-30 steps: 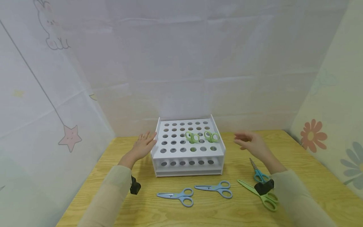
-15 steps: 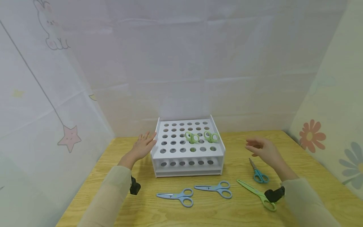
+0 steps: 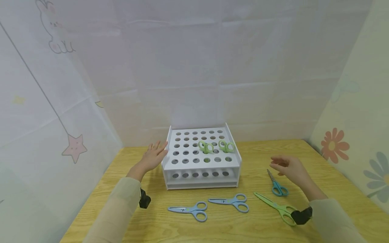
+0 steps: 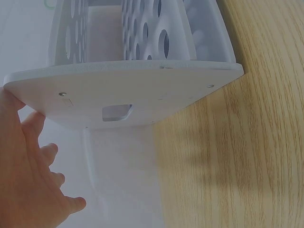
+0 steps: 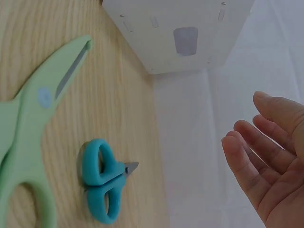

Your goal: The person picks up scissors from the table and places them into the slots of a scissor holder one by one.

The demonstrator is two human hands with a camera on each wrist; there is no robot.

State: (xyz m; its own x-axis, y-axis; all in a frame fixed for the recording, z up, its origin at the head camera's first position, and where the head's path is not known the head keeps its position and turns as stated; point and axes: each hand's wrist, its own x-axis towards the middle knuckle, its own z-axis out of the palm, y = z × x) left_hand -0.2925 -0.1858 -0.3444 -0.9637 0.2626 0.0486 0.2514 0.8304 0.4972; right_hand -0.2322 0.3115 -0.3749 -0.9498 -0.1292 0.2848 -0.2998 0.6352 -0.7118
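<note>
A white rack (image 3: pixel 200 165) with rows of round holes stands at the back of the table. My left hand (image 3: pixel 153 157) rests its fingers against the rack's left side panel; the left wrist view shows the fingertips at that panel's edge. Over the table right of the rack, my right hand (image 3: pixel 290 168) hovers with loosely bent fingers and nothing in them. Below it lie teal scissors (image 3: pixel 278 187) with a bare metal blade tip and larger green scissors (image 3: pixel 281 209). Two green-handled scissors stand in rack holes, one mid-row (image 3: pixel 206 147) and one nearer the right side (image 3: pixel 227 146).
Two pairs of light blue scissors lie in front of the rack, one at left (image 3: pixel 191 210) and one at right (image 3: pixel 232 201). The wooden table (image 3: pixel 121 216) meets a pale fabric backdrop (image 3: pixel 194 67) behind and on both sides.
My right hand has moved away from the rack, to the right and toward me, to a place above the teal scissors. The left hand and the rack have stayed put.
</note>
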